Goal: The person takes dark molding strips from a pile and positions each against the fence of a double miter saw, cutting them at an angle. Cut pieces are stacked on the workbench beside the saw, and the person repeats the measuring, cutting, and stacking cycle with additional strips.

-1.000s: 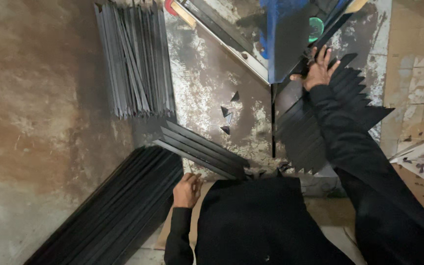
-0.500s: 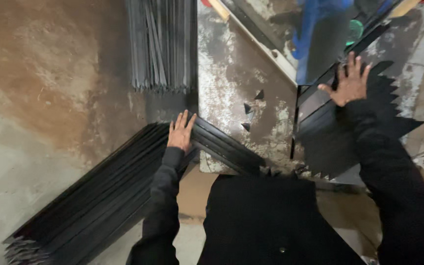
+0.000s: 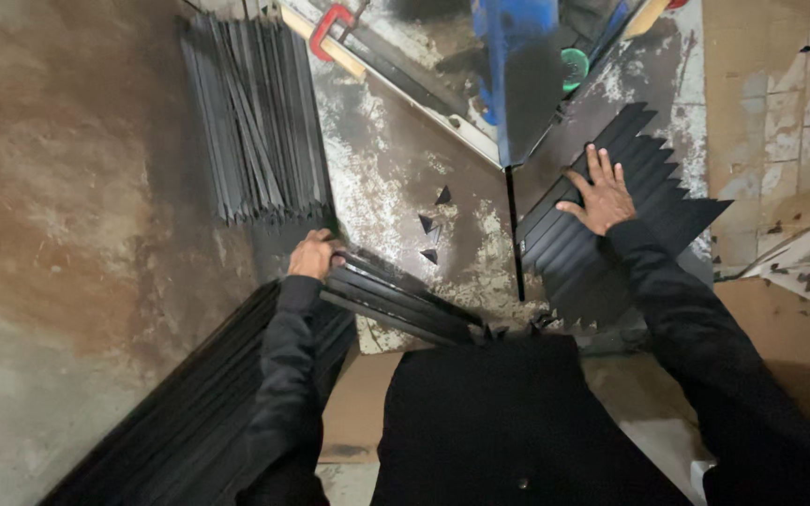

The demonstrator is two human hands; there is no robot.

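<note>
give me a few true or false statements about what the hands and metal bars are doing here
1. The left hand grips the end of a bundle of dark bars. True.
2. The right hand holds a hammer. False: it lies flat, fingers spread, on a row of dark bars with pointed ends.
3. Small dark triangular offcuts lie on the worn table between the hands. True.
4. The red clamp sits beside the left hand. False: it is at the far end of the table, near the top of the view.
5. Another stack of grey bars lies beyond the left hand. True.
</note>
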